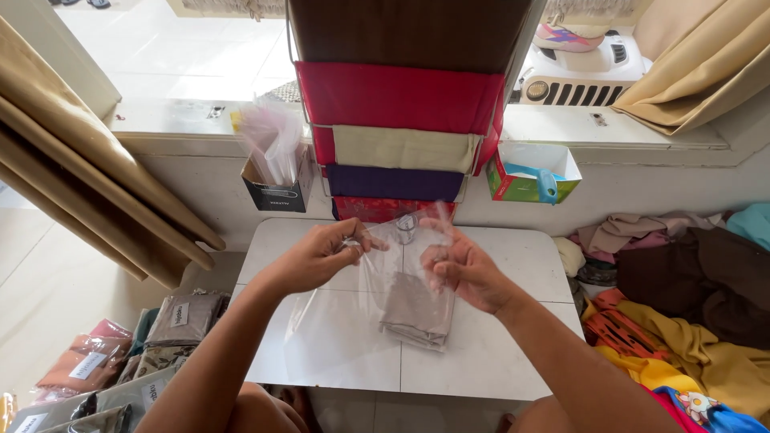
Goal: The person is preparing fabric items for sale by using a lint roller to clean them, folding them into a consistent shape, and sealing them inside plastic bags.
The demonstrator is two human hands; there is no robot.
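My left hand [325, 252] and my right hand [464, 269] hold up the open top of a clear plastic bag [401, 277] over a small white table [321, 353]. Each hand pinches one side of the bag's mouth. Inside the bag sits a folded grey-brown cloth [415, 311], its lower end resting on the table. A small clear jar-like object [406, 228] stands on the table just behind the bag.
A rack of folded cloths, red [397, 96], beige and purple, hangs at the far edge. A dark box of plastic bags [277, 180] and a green box [529, 180] flank it. Packed cloths [172, 325] lie at left, loose clothes [682, 305] at right.
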